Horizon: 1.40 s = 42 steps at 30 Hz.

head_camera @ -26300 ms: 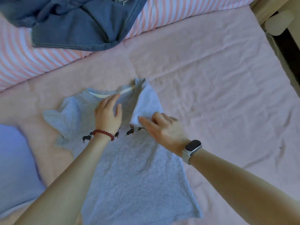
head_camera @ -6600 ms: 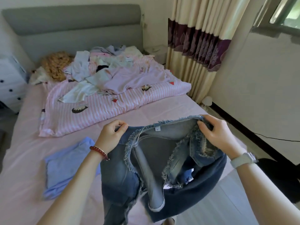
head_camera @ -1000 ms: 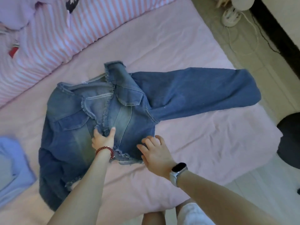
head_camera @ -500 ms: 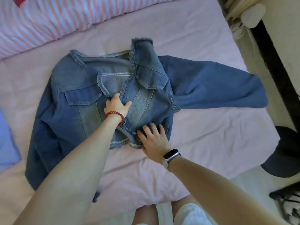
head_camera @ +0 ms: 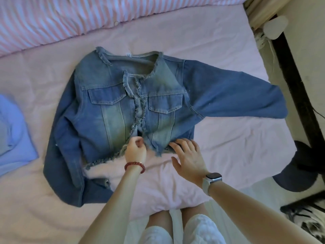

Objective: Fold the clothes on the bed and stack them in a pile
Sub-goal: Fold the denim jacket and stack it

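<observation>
Over on the far left, a folded pale-blue garment [head_camera: 12, 136] is lying on the pink sheet of the bed [head_camera: 228, 147], well apart from the action. Moving in, the denim jacket [head_camera: 112, 110] is lying front-up in the middle of the bed, its two frayed front edges sitting close together down the centre; one sleeve is trailing down the left side toward the near edge, the other is stretching out to the right toward the bed's side. At the jacket's frayed bottom hem, the left hand [head_camera: 135, 150], a red bead bracelet [head_camera: 135, 165] on its wrist, is curling its fingers [head_camera: 139, 140] in and pinching the lower corner of the left front panel. Just beside it, the right hand [head_camera: 188, 158], a watch [head_camera: 212, 181] on its wrist, is lying flat with fingers straight and spread, fingertips pressing on the hem of the right panel. Behind it all, a pink-and-white striped duvet [head_camera: 70, 16] is running along the top.
</observation>
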Tool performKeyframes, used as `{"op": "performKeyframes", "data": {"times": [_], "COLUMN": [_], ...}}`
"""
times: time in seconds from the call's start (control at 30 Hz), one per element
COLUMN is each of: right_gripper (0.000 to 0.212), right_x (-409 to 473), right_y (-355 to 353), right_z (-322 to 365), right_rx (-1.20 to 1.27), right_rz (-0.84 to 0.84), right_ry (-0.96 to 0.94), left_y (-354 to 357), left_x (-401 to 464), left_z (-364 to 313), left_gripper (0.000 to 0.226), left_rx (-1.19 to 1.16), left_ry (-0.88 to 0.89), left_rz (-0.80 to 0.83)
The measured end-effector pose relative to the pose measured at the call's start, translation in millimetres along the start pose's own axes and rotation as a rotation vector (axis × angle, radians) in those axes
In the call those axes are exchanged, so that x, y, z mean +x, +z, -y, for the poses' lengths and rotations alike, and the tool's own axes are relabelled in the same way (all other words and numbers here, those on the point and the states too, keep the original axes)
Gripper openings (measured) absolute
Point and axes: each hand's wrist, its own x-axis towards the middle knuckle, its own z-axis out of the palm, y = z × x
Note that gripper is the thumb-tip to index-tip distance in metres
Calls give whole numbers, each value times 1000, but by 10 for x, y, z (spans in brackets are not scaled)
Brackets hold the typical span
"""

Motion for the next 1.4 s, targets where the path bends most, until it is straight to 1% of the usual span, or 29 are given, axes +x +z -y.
{"op": "performKeyframes", "data": {"times": [0.07,0.1,0.13,0.17,0.23,0.27,0.3,0.33,0.37,0.43,0.5,0.53,0.57,0.6,0.63,0.7,0.73,0.8,0.87,0.9,0.93,1.0,1.07,1.17,1.23,1.27,1.33,1.4], "right_gripper": [53,54,53,52,50,49,47,42,35,24,15,11,8,8,8,9,9,13,28,35,39,42,41,38,36,37,42,47], "right_x": [23,54,91,133,199,227,246,261,265,261,201,153,95,30,-39,-184,-266,-417,-482,-474,-445,-320,-133,159,307,350,381,372], "right_y": [26,61,97,126,169,181,191,201,201,154,69,21,-30,-76,-118,-151,-142,-83,-34,-24,-31,-90,-188,-252,-224,-186,-97,-28], "right_z": [14,13,7,12,23,24,14,-10,-30,-65,-104,-125,-153,-198,-251,-391,-474,-639,-717,-723,-712,-644,-542,-324,-212,-181,-148,-175], "right_rx": [-54,-44,15,142,455,571,651,716,784,916,945,897,830,766,709,618,584,543,510,449,365,233,186,101,28,5,-6,15], "right_rz": [97,133,149,111,-75,-144,-165,-159,-151,-202,-299,-326,-336,-344,-349,-341,-317,-214,-107,-89,-114,-232,-302,-298,-209,-125,74,208], "right_ry": [57,131,251,412,741,863,957,1037,1102,1179,1149,1091,1022,969,943,958,992,1101,1220,1236,1210,1047,805,405,216,164,141,190], "left_y": [-8,-38,-83,-134,-240,-282,-315,-335,-330,-266,-142,-74,-3,61,111,180,207,280,321,313,290,218,152,133,172,201,264,318], "left_x": [-5,-8,-18,-31,-70,-84,-94,-100,-92,-50,-15,-16,-29,-59,-109,-226,-287,-389,-418,-386,-329,-141,132,601,874,984,1127,1188], "left_z": [60,76,96,127,203,237,252,237,208,118,23,-48,-114,-168,-209,-210,-185,-108,-52,-70,-111,-226,-392,-694,-864,-928,-1030,-1117], "left_gripper": [14,13,13,15,20,23,22,20,20,31,42,45,44,41,36,24,22,25,31,32,32,30,29,44,57,61,61,46], "left_rx": [2,14,50,93,173,203,205,175,139,98,-39,-136,-213,-238,-197,-93,-36,144,298,318,311,279,273,355,470,534,632,657], "left_ry": [83,143,205,275,443,514,523,451,326,74,-78,-138,-174,-157,-83,99,159,204,222,256,307,441,537,584,580,572,555,583], "left_rz": [-74,-135,-200,-257,-336,-333,-290,-209,-98,106,223,246,233,189,123,3,-6,60,103,83,49,-8,-24,-5,62,112,193,186]}}
